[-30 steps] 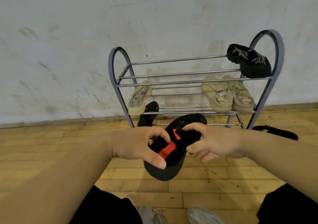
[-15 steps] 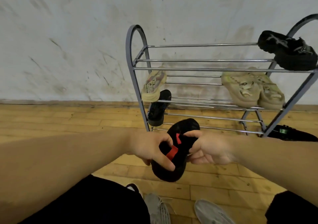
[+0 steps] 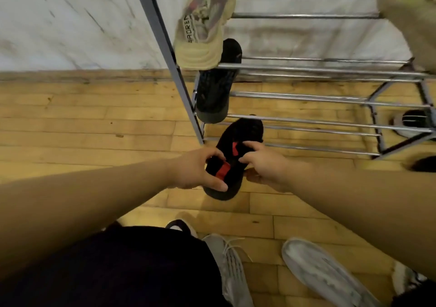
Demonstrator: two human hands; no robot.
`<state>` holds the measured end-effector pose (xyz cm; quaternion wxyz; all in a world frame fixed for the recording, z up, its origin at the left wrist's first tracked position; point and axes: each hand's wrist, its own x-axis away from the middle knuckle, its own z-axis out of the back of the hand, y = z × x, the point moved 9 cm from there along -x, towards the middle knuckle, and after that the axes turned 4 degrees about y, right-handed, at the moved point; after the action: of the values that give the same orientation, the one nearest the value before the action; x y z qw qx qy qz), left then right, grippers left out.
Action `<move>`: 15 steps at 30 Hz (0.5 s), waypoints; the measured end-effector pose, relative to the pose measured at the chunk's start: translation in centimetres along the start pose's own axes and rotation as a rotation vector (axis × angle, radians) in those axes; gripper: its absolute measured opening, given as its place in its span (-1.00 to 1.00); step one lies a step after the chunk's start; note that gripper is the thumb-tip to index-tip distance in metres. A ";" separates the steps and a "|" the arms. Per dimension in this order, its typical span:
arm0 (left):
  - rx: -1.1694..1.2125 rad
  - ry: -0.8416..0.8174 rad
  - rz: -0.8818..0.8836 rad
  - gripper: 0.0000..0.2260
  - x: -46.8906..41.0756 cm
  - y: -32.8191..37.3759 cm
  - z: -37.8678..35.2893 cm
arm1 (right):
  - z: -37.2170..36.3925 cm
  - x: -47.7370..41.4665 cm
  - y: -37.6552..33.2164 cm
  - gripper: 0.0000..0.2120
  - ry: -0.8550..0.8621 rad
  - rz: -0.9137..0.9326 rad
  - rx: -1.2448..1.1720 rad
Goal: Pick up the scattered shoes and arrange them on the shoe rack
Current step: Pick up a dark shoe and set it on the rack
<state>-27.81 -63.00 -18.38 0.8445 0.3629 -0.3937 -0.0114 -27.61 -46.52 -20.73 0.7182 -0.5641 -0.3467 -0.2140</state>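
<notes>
- Gripping the black shoe [image 3: 236, 139] with both hands: left hand [image 3: 195, 170] curled round the heel side, thumb along the sole edge; right hand [image 3: 264, 165] pinching the collar by the red tabs.
- Holding it clear of the floor [image 3: 94, 122], toe aimed at the left end of the shoe rack's [image 3: 306, 67] bottom rails; cannot tell whether the toe touches them.
- Judged as mid-placement: carrying done, setting down to come.
- Next, probably: sliding the toe over the front rail, lowering the sole across two rails, then letting go.
- Worth lining up beside the dark shoe [image 3: 214, 94] tilted against the left post, just under the beige shoe [image 3: 203, 30].
- Further out, another shoe [image 3: 410, 119] on the floor by the rack's right end, likely a later pickup.
</notes>
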 end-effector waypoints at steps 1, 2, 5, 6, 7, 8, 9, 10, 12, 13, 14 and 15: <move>0.039 0.047 -0.020 -0.36 -1.4 -0.5 0.0 | 0.1 -1.6 -0.5 -0.42 0.021 0.030 0.015; 0.073 0.097 -0.031 -0.34 -2.7 -0.9 0.1 | 0.3 -3.2 -1.1 -0.39 0.046 0.066 0.037; 0.118 0.213 -0.025 -0.23 -6.3 -1.9 0.9 | 0.9 -7.0 -2.8 -0.33 0.118 0.166 0.131; 0.110 0.243 -0.025 -0.20 -7.3 -2.0 1.1 | 1.0 -8.2 -3.3 -0.35 0.135 0.195 0.156; 0.106 0.268 -0.029 -0.19 -8.1 -2.0 1.4 | 1.0 -9.2 -3.8 -0.37 0.149 0.208 0.175; 0.104 0.293 -0.029 -0.20 -9.0 -2.1 1.8 | 1.1 -10.2 -4.2 -0.38 0.162 0.214 0.181; 0.100 0.321 -0.025 -0.23 -9.8 -2.2 2.1 | 1.1 -11.1 -4.4 -0.37 0.173 0.214 0.192; 0.077 0.357 -0.026 -0.29 -10.5 -2.4 2.5 | 1.1 -11.8 -4.6 -0.35 0.186 0.223 0.204; -0.003 0.441 -0.016 -0.42 -11.4 -2.9 3.3 | 1.0 -12.6 -4.1 -0.34 0.195 0.233 0.299; -0.033 0.473 -0.017 -0.42 -11.6 -3.2 3.5 | 0.7 -12.6 -3.6 -0.33 0.181 0.244 0.354; -0.062 0.482 -0.038 -0.40 -11.6 -3.2 3.4 | 0.4 -12.6 -2.8 -0.29 0.148 0.259 0.377; -0.089 0.485 -0.066 -0.36 -11.5 -3.3 3.1 | 0.2 -12.5 -1.9 -0.24 0.113 0.280 0.387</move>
<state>-36.93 -63.82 -26.70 0.9286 0.3303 -0.1663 0.0311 -37.31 -47.93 -28.68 0.8539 -0.4455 -0.2590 -0.0730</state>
